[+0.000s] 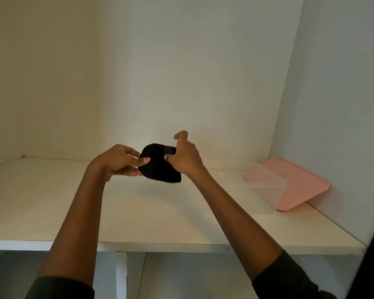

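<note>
Black cloth [158, 167], bunched into a rounded wad, is held in the air between 2 hands, above the middle of a white shelf [181, 212] and not touching it.

Nearest the camera, 2 dark sleeves [61, 288] end below the elbows, and both bare forearms reach forward and up over the shelf's front edge. Below that edge a white upright divides the space beneath.

The left hand [119, 160] grips the cloth's left side: its thumb lies across the front of the wad and its fingers curl under and behind it. The right hand [185, 157] pinches a strip of the cloth at the upper right, pulled slightly out from the wad, with 1 finger lifted clear above the rest. That strip is blurred, so its exact shape cannot be told.

Farther back and to the right, a clear plastic container [266, 186] sits on the shelf, and a pink lid [300, 186] leans tilted behind it against the right side wall. Both lie well apart from the hands.

Beyond everything, the plain white back wall [181, 72] meets the shelf.
</note>
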### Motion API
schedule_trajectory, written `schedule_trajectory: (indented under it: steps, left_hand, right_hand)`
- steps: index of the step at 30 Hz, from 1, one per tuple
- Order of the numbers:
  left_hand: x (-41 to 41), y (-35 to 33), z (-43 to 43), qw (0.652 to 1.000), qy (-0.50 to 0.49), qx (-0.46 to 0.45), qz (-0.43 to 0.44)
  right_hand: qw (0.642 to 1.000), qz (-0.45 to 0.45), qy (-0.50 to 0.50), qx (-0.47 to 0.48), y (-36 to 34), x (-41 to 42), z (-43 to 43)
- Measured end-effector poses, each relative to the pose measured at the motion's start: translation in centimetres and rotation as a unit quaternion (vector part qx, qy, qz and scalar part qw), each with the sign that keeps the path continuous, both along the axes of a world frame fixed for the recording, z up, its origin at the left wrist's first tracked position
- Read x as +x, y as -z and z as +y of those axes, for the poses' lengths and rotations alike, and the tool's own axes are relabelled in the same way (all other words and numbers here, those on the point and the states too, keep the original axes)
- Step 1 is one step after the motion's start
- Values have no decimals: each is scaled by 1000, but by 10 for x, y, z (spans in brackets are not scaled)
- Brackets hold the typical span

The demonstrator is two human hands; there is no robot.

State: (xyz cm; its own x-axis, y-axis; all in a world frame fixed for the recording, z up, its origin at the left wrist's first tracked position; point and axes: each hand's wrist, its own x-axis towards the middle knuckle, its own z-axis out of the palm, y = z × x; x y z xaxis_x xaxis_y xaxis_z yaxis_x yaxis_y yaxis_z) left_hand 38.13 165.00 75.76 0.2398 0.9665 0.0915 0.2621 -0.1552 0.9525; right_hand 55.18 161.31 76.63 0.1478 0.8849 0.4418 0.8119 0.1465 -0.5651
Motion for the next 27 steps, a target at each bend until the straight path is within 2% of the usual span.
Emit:
schedule_trajectory:
  steps: [3, 5, 9, 15, 21, 27]
  left_hand:
    - [22, -19, -6, 998, 28, 32, -56]
    - [39, -29, -6, 996, 40, 40, -76]
    - [83, -38, 1, 997, 61, 24, -51]
    - [147, -28, 14, 993, 95, -33, 59]
    - [183, -19, 21, 966, 141, -63, 206]
    - [211, -22, 20, 918, 162, -54, 359]
  right_hand:
    - [997, 71, -13, 27, -33, 23, -7]
    - [994, 103, -15, 11, -51, 45, -12]
    - [988, 145, 13, -51, -64, 92, -17]
    - [976, 157, 58, -137, -47, 139, -22]
    - [951, 146, 75, -261, -20, 164, -19]
    - [935, 30, 115, -335, -4, 168, -2]
